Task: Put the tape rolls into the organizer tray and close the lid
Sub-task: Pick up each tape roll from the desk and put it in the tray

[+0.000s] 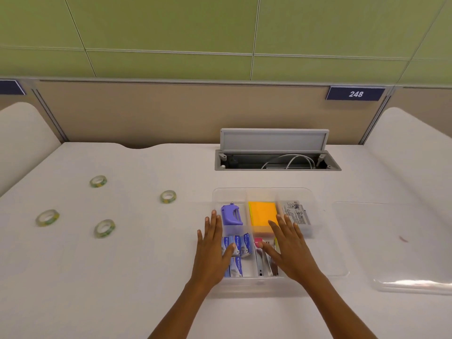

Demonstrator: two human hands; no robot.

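Observation:
Several clear tape rolls lie flat on the white desk at the left: one at the far left (98, 181), one nearer the middle (168, 196), one at the left edge (47, 217) and one nearest me (104, 228). The clear organizer tray (264, 192) sits in the middle, open, holding a purple tool, orange sticky notes, blue boxes and metal clips. Its clear lid (403, 243) lies flat on the desk to the right of the tray. My left hand (212, 250) hovers flat over the tray's left side and my right hand (291, 248) over its middle, both with fingers spread and holding nothing.
An open grey cable hatch (276, 152) with white cables sits in the desk behind the tray. A beige partition with a sign reading 248 (355, 93) closes the back. White rounded dividers rise at both sides of the desk.

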